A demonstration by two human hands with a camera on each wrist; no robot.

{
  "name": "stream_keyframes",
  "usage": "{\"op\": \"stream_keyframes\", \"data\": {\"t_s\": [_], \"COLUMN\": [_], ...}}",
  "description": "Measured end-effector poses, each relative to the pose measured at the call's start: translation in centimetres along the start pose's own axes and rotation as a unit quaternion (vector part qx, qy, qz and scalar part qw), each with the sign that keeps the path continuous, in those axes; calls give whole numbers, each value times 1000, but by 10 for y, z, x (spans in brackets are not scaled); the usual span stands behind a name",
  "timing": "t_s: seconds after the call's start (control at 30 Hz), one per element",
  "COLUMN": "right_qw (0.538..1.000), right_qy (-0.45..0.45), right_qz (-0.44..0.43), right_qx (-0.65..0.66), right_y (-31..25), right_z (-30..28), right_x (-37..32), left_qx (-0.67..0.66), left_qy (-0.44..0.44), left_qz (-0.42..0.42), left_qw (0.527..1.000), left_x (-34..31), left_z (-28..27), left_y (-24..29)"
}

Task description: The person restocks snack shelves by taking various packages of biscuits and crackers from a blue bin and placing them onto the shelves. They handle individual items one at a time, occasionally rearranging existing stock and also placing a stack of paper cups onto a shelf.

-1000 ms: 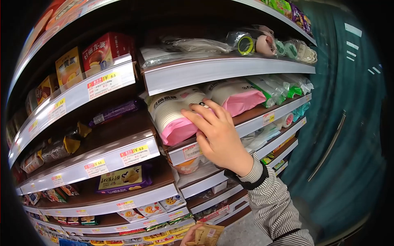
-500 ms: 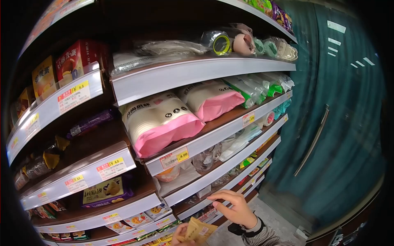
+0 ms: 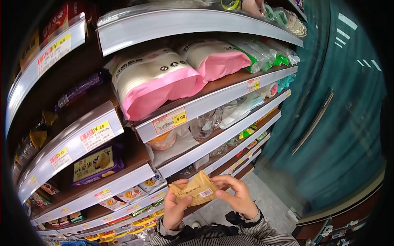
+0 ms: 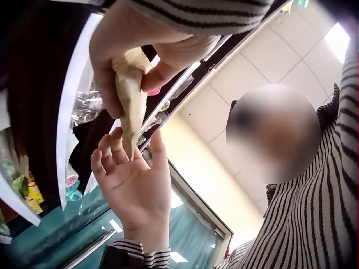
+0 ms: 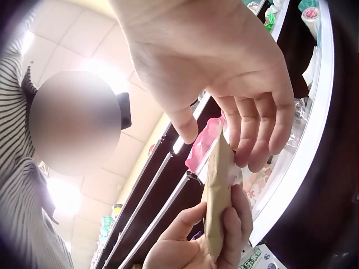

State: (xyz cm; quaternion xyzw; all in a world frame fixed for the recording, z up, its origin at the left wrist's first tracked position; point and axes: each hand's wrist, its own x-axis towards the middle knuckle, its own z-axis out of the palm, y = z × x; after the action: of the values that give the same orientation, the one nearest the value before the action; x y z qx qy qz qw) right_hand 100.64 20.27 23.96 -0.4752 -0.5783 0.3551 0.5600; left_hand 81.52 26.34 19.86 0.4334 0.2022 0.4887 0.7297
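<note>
My left hand (image 3: pixel 174 208) pinches a small tan paper packet (image 3: pixel 195 189) by its left end, thumb in front, low before the shelves. In the left wrist view, the packet (image 4: pixel 130 101) is seen edge-on between the left thumb and fingers. The right hand (image 3: pixel 240 199) is at the packet's right end, and in the right wrist view its thumb and fingers (image 5: pixel 247 131) stand apart around the tip. Its palm (image 4: pixel 140 193) faces the packet in the left wrist view, fingers loosely bent; fingertips may touch the tip.
Two clear packs of white cups with pink ends (image 3: pixel 164 92) lie on a shelf above the hands. A purple biscuit box (image 3: pixel 98 164) is on the left shelving. Price-tagged shelf edges (image 3: pixel 209 98) curve across. A teal curtain (image 3: pixel 328 123) hangs at the right.
The right hand has withdrawn from the cup pack on the shelf and come down to the packet. The left hand has raised the packet, and the head view has tilted downward.
</note>
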Motion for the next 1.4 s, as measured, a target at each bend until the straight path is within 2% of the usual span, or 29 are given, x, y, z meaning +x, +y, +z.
{"op": "stream_keyframes", "data": {"t_s": [0.13, 0.2, 0.27, 0.3, 0.37, 0.4, 0.47, 0.53, 0.6, 0.63, 0.67, 0.73, 0.77, 0.8, 0.83, 0.87, 0.9, 0.93, 1.0, 1.03, 1.07, 1.1, 1.13, 1.17, 1.2, 1.27, 1.33, 1.4], "right_qw": [999, 999, 999, 998, 997, 992, 986, 969, 967, 944, 915, 906, 877, 843, 801, 799, 770, 738, 732, 734, 737, 705, 703, 768, 824, 823, 830, 823], "right_qy": [23, 24, 23, 47, 66, 80, 91, 109, 100, 110, 119, 105, 97, 89, 77, 74, 73, 74, 60, 64, 66, 75, 70, 61, 49, 22, -72, -143], "right_qz": [7, 4, 0, -12, -22, -37, -48, -110, -110, -111, -111, -94, -66, -37, 15, 20, 46, 72, 69, 74, 79, 125, 129, 75, 19, 20, 41, 43], "right_qx": [25, 24, 22, 33, 45, 88, 130, 193, 208, 289, 369, 399, 465, 530, 594, 597, 633, 667, 675, 672, 668, 694, 696, 633, 565, 567, 552, 547], "right_y": [4, 6, 9, 12, 18, 23, 28, 33, 44, 47, 51, 56, 55, 55, 61, 62, 63, 63, 65, 63, 62, 75, 76, 69, 62, 57, 55, 44], "right_z": [8, 8, 8, 8, 9, 10, 12, 15, 16, 19, 21, 23, 25, 26, 25, 25, 25, 26, 31, 33, 37, 39, 43, 47, 53, 63, 78, 98], "right_x": [-1, -2, -4, -6, -10, -12, -14, -15, -18, -18, -19, -27, -30, -33, -36, -40, -43, -47, -53, -56, -60, -62, -68, -70, -72, -78, -86, -94], "left_qx": [64, 68, 86, 86, 126, 126, 286, 315, 419, 442, 443, 512, 510, 514, 508, 500, 476, 479, 459, 466, 468, 301, 116, 66, 68, -94, -117, -92], "left_qy": [-44, -35, -45, -40, -26, -20, -65, -50, -81, -69, -66, -57, -74, -70, -52, -34, -1, 4, 153, 106, 111, 69, 25, -34, -28, -16, -6, 74], "left_qz": [-6, 10, 76, 78, 157, 157, 279, 296, 425, 464, 460, 512, 486, 484, 432, 378, 350, 346, 218, 192, 188, 62, -64, -108, -101, -150, -113, -97], "left_qw": [997, 997, 992, 992, 979, 979, 914, 900, 798, 765, 767, 687, 706, 705, 743, 778, 807, 807, 847, 857, 856, 949, 991, 991, 992, 984, 987, 988], "left_x": [-4, -6, -9, -12, -17, -19, -23, -26, -31, -34, -38, -46, -52, -60, -70, -77, -84, -88, -97, -98, -104, -111, -117, -121, -129, -146, -169, -194], "left_z": [3, 6, 9, 10, 10, 8, 8, 20, 26, 26, 30, 37, 40, 43, 47, 51, 51, 54, 58, 49, 46, 43, 40, 33, 34, 39, 28, 21], "left_y": [-4, -7, -9, -12, -21, -23, -24, -22, -25, -32, -36, -44, -49, -51, -50, -50, -52, -54, -58, -60, -62, -63, -65, -60, -56, -50, -49, -39]}}
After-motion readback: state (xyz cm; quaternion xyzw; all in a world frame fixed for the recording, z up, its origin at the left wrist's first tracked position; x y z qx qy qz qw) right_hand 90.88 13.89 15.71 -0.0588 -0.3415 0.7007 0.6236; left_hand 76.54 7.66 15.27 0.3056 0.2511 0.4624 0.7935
